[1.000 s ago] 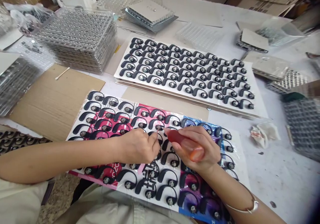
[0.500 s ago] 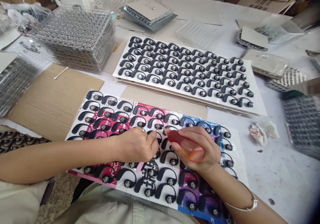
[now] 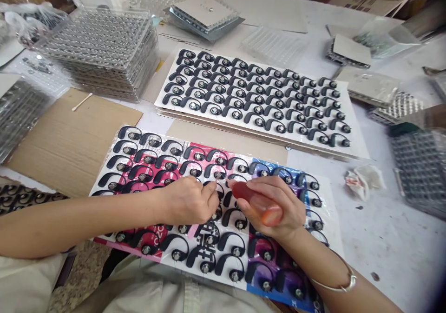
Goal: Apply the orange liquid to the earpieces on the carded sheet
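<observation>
My right hand [image 3: 278, 206] is wrapped round a translucent red-orange squeeze bottle [image 3: 257, 202], its narrow tip pointing left toward my left hand. My left hand [image 3: 195, 200] is closed, thumb and forefinger pinched close to that tip. Whatever those fingers may hold is too small or hidden to make out. Both hands are over a printed board [image 3: 104, 176] in pink, white, blue and purple. Rows of black ear-hook pieces [image 3: 232, 245] with round silvery parts cover it. Some of them are hidden beneath my hands and forearms.
Behind lies a white board [image 3: 353, 138] with more ear hooks. Stacked clear trays [image 3: 101, 48] stand at the back left, near a cotton swab [image 3: 82, 102] on brown cardboard [image 3: 69, 136]. To the right are a crumpled tissue [image 3: 358, 183] and a dark tray stack [image 3: 421, 169].
The whole view has shifted very slightly, so everything appears a little further left. Both hands keep nearly the same pose, and the bottle stays in my right hand.
</observation>
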`<state>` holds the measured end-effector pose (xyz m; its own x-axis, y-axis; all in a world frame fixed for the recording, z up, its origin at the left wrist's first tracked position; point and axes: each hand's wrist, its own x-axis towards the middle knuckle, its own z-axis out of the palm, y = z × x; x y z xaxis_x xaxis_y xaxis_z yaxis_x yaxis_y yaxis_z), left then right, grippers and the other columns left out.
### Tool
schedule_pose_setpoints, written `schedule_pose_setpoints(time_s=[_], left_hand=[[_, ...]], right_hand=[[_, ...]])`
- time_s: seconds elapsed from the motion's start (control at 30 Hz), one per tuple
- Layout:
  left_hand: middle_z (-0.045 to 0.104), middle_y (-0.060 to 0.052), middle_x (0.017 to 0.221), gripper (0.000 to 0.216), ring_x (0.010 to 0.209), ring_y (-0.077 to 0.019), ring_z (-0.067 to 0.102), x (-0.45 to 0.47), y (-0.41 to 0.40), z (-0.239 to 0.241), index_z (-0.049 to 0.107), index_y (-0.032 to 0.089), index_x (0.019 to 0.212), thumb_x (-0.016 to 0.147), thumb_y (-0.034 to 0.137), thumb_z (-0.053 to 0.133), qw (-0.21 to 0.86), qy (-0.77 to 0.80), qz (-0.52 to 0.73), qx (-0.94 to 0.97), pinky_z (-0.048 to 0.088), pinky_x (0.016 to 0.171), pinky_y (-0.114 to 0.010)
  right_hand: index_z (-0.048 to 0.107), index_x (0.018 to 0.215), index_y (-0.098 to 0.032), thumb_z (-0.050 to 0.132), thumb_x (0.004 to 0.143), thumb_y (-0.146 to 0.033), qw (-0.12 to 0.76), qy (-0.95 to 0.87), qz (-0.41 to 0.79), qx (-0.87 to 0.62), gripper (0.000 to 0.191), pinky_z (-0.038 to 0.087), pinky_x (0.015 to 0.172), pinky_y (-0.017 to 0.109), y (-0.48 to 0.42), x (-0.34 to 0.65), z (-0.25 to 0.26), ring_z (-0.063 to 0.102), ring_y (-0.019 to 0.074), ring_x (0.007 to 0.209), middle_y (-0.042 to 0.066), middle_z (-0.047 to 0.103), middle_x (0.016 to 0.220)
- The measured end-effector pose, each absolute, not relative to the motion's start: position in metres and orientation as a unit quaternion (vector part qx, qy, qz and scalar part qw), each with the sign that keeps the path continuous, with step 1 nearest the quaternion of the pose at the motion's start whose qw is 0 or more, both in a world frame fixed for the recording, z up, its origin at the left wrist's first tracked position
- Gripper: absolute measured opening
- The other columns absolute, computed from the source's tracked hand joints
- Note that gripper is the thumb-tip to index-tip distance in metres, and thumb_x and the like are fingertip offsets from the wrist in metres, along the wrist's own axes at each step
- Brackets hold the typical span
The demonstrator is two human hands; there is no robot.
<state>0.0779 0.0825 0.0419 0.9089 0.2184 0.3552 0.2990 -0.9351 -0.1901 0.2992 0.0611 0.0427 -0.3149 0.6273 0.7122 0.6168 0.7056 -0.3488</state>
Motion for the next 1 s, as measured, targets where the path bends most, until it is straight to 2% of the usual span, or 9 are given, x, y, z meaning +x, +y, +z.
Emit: schedule_pose_setpoints(time_s=[0.53, 0.8, 1.0], left_hand=[[0.071, -0.014, 0.095, 0.02, 0.048, -0.0141, 0.059, 0.073, 0.09, 0.042, 0.061, 0.009, 0.088, 0.086, 0.006, 0.042, 0.081, -0.158, -0.183, -0.967, 0.047, 0.042, -0.027], [0.07, -0.008, 0.078, 0.01, 0.058, -0.0132, 0.062, 0.068, 0.105, 0.046, 0.058, 0.012, 0.087, 0.083, 0.012, 0.049, -0.042, -0.187, -0.124, -0.973, 0.049, 0.052, -0.021], [0.071, -0.003, 0.08, 0.017, 0.066, -0.0139, 0.065, 0.069, 0.116, 0.055, 0.062, 0.016, 0.089, 0.078, 0.012, 0.05, -0.128, -0.225, -0.096, -0.961, 0.049, 0.059, -0.021]], right_hand=[[0.059, 0.098, -0.018, 0.072, 0.072, -0.024, 0.442, -0.81, 0.012, -0.384, 0.03, 0.053, 0.053, 0.028, 0.059, 0.3, 0.042, 0.062, 0.016, 0.064, 0.004, 0.064, 0.076], [0.058, 0.096, -0.017, 0.07, 0.074, -0.023, 0.441, -0.815, 0.013, -0.375, 0.026, 0.054, 0.052, 0.028, 0.06, 0.298, 0.044, 0.061, 0.015, 0.064, 0.004, 0.063, 0.075], [0.058, 0.094, -0.016, 0.071, 0.074, -0.023, 0.443, -0.817, 0.012, -0.37, 0.025, 0.054, 0.052, 0.027, 0.06, 0.298, 0.045, 0.061, 0.0146, 0.064, 0.005, 0.063, 0.075]])
